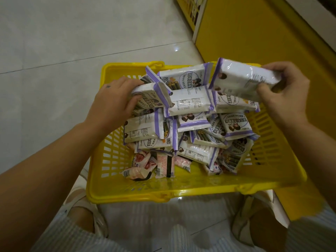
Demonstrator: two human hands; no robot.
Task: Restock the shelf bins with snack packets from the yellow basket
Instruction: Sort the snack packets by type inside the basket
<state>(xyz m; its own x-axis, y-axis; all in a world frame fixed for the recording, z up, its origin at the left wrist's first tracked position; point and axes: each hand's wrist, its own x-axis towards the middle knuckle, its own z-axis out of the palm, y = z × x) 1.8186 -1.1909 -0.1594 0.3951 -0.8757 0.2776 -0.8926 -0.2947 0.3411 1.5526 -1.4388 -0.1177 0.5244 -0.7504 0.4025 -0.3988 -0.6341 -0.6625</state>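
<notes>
1. Here, from the head view, my left hand (112,100) is curled round the end of a white snack packet with purple edges (145,93), thumb under it and fingers over the top, at the far left of the heap.
2. My right hand (283,91) pinches a second white-and-purple packet (241,79) between thumb and bent fingers, its printed back facing up. It is tilted and raised above the heap, over the far right corner.
3. Both packets are over the yellow plastic basket with slotted walls (127,193), which stands on the pale tiled floor (72,42) right in front of my knees.
4. The basket holds a loose pile of the same white-and-purple packets (189,100), lying at all angles, some face up and some showing the label side.
5. Under them, towards the near wall, lie smaller pink-and-white packets (145,164).
6. A yellow shelf panel (245,33) rises just beside the basket on the right.
7. My beige sandal (87,211) shows at the basket's near left corner.
</notes>
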